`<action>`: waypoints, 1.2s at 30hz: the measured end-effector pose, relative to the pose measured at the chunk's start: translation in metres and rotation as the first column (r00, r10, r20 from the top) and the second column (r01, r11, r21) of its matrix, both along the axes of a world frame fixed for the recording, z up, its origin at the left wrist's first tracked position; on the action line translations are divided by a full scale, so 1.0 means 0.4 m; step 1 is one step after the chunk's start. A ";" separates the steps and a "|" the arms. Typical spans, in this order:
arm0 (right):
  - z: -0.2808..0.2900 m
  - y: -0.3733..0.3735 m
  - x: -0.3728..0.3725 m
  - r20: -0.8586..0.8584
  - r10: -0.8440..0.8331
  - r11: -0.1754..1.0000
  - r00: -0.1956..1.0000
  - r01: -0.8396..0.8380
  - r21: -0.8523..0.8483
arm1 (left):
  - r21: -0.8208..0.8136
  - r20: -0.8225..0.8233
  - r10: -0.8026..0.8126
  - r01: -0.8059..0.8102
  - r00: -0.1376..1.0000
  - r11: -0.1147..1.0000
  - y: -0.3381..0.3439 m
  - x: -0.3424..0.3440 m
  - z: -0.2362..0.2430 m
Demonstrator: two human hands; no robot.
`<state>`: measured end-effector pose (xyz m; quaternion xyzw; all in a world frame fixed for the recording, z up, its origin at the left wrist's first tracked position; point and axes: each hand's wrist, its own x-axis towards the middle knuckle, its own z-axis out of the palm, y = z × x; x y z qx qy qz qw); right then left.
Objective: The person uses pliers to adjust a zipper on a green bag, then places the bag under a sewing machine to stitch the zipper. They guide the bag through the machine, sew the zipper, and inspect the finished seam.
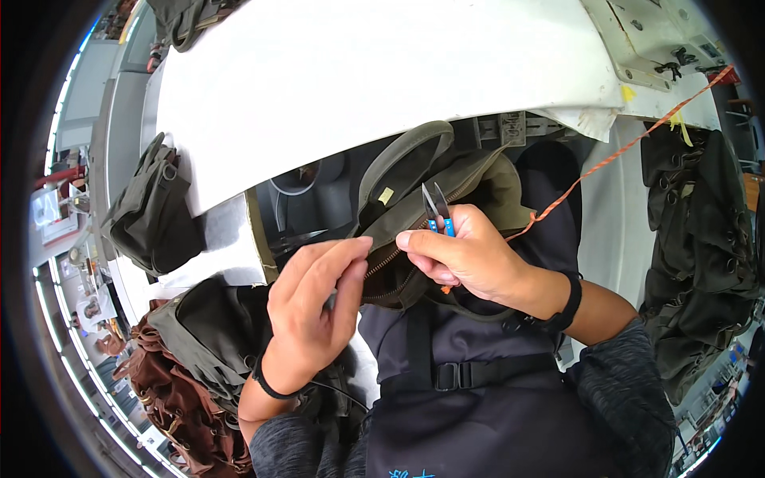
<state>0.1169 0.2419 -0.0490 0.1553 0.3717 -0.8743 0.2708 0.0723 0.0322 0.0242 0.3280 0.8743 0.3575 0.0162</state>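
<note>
An olive-green fabric bag with a brass zipper lies in front of me, between my lap and the white table. My left hand pinches the bag's edge beside the zipper. My right hand grips the same edge from the other side and also holds small blue-handled thread snips, blades pointing up and slightly apart. An orange cord runs from under my right hand up to the right.
More olive bags hang at the table's left edge and pile up at the right. Brown and olive bags are heaped at lower left. A dark apron with a buckle strap covers my lap.
</note>
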 end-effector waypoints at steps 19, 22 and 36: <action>-0.001 -0.014 0.013 -0.186 0.041 0.975 0.982 0.001 0.220 | -0.406 -0.069 -0.146 0.106 0.987 0.908 0.070 -0.015 0.057; 0.002 -0.020 0.013 -0.213 0.033 0.973 0.977 0.018 0.232 | -0.533 -0.123 -0.169 0.079 0.978 0.842 0.079 -0.005 0.055; -0.011 -0.012 0.011 -0.215 -0.001 0.959 0.977 0.062 0.278 | 0.110 0.845 -0.009 -0.157 0.535 0.981 0.020 -0.177 0.034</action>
